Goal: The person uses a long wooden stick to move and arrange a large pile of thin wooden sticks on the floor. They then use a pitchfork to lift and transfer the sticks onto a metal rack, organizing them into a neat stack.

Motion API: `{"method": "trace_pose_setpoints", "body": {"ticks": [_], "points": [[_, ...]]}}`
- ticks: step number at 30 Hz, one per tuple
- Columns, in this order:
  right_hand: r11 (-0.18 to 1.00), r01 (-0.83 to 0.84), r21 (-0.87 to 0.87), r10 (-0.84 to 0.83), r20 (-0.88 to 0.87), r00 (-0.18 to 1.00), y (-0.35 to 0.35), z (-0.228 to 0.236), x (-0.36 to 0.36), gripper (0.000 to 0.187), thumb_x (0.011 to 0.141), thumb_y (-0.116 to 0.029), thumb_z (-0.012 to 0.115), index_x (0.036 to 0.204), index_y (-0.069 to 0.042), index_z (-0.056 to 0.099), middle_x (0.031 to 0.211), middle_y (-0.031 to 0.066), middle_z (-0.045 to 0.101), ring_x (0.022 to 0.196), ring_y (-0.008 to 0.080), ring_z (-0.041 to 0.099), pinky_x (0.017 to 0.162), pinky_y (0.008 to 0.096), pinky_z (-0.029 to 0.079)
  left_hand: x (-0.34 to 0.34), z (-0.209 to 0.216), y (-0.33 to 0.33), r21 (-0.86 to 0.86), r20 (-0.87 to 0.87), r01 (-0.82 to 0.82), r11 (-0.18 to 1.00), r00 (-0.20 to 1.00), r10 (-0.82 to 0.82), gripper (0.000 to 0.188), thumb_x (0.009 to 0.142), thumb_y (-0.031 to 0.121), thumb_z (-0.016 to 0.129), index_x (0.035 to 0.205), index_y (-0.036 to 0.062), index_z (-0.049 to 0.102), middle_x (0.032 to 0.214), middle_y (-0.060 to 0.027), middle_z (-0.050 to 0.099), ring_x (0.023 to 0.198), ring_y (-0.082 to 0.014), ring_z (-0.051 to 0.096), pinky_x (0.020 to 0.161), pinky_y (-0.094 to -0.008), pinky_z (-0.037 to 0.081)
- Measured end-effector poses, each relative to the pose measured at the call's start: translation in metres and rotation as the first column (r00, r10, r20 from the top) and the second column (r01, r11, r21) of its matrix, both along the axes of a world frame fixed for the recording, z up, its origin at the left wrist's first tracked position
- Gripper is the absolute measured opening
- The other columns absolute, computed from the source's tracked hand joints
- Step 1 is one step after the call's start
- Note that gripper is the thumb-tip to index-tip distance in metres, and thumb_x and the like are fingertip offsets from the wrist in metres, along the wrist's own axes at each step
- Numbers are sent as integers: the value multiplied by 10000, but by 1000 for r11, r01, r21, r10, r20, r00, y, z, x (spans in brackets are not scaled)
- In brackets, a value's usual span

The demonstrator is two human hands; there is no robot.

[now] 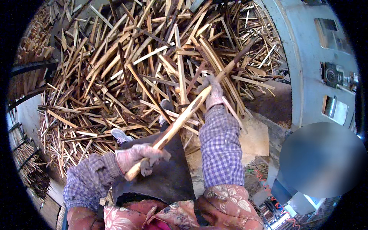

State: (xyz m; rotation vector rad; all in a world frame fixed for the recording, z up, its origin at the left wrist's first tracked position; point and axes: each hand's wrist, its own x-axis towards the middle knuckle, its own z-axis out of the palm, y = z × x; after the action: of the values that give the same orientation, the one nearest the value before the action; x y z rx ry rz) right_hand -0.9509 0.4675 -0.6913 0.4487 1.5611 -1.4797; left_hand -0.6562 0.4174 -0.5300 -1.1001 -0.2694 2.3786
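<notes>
Stick (181, 121) in my 2 gloved hands, slanting from over my dark apron (174, 168) up and rightward above big woodpile (107, 65). Left hand (143, 156) curled round it, close to pale lower end. Right hand (212, 91) out at full reach, fingers bent about it farther up, darker tip poking well past. Checked sleeves (220, 149) on both my arms; blue metal housing (301, 57) stands off to right.
</notes>
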Motion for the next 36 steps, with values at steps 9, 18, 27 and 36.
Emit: {"method": "trace_pose_setpoints", "body": {"ticks": [9, 18, 27, 36], "points": [[976, 171, -135, -156, 119, 981, 27, 63, 113, 122, 817, -114, 583, 822, -73, 467, 699, -2, 510, 472, 43, 480, 407, 174, 458, 100, 54, 29, -19, 0, 93, 996, 996, -93, 353, 765, 222, 639, 1007, -16, 544, 595, 26, 492, 418, -55, 431, 378, -199, 370], [961, 204, -187, -184, 116, 976, 5, 151, 190, 116, 819, -112, 596, 864, -91, 492, 677, -20, 511, 484, 39, 484, 412, 190, 435, 169, 136, -4, -245, -38, 236, 940, 967, -252, 408, 703, 305, 679, 936, -14, 577, 651, 7, 540, 485, -48, 455, 408, -166, 341], [991, -77, -111, 90, 119, 989, 10, 67, 103, 231, 790, -323, 604, 765, -115, 506, 579, 10, 488, 497, 172, 501, 520, 311, 444, 82, 107, -18, -202, -22, 214, 956, 975, -222, 379, 728, 313, 654, 911, -5, 563, 611, 13, 508, 454, -53, 442, 394, -191, 368], [982, -187, -13, 186, 223, 957, 20, 33, 111, 272, 801, -214, 593, 919, 18, 514, 613, 23, 505, 547, 139, 505, 538, 278, 454, 119, 78, 15, -780, 337, 609, 144, 603, -723, 313, 762, 338, 532, 932, 77, 566, 699, -122, 620, 600, -235, 619, 496, -343, 476]]}}
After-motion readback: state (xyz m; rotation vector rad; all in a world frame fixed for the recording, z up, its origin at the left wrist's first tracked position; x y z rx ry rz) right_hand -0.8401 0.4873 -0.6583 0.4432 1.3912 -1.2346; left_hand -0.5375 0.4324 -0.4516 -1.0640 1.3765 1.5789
